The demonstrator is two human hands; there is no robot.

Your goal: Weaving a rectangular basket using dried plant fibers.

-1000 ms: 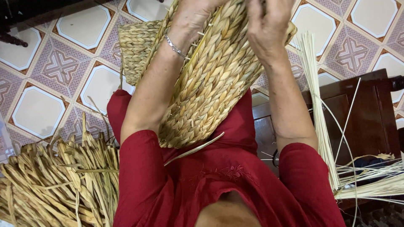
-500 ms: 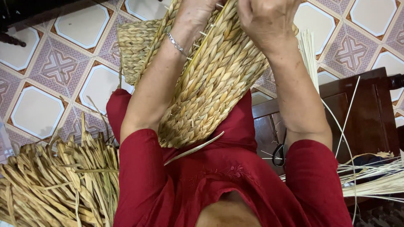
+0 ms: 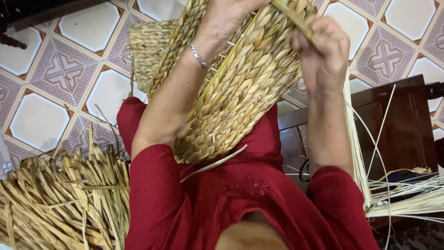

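Patterned floor tiles, white octagons set among purple and brown crosses, fill the background behind a person in a red garment. Against the red lap leans a large woven straw mat, tilted and reaching to the top edge of the view. Left of the mat lies a heap of dried flat leaves on the floor; right of it stands dark wooden furniture, with a bundle of thin pale reeds lying across it. The left hand, a silver bracelet at its wrist, rests on the mat's upper part; its fingers are cut off by the picture's edge, so I cannot tell its grip. The right hand has its grip closed around a straw strand at the mat's top right edge.
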